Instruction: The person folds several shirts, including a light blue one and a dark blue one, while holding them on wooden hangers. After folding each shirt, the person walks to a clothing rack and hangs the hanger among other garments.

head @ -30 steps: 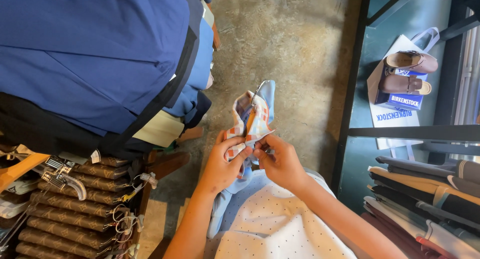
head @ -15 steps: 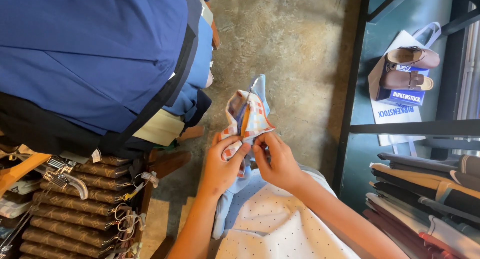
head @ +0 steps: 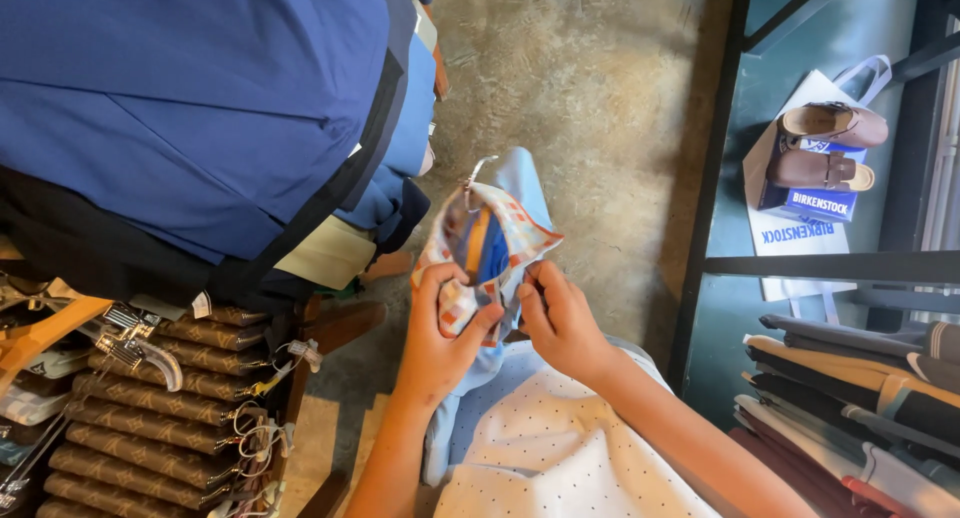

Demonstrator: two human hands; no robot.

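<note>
Both hands pinch a small checked fabric pouch [head: 487, 248] (orange, blue and white) above the concrete floor [head: 590, 88]. Left hand [head: 437, 338] grips its lower-left edge, right hand [head: 560, 318] its lower-right; the pouch's long axis rises away from them.

Soft checked cloth pouch [head: 487, 246], rough matt concrete floor [head: 590, 98], smooth brown leather sandals [head: 828, 143].

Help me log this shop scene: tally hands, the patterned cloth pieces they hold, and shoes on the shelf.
Hands: 2, left hand and right hand
Patterned cloth: 1, gripped by both
Brown shoes: 2
Total: 5
</note>
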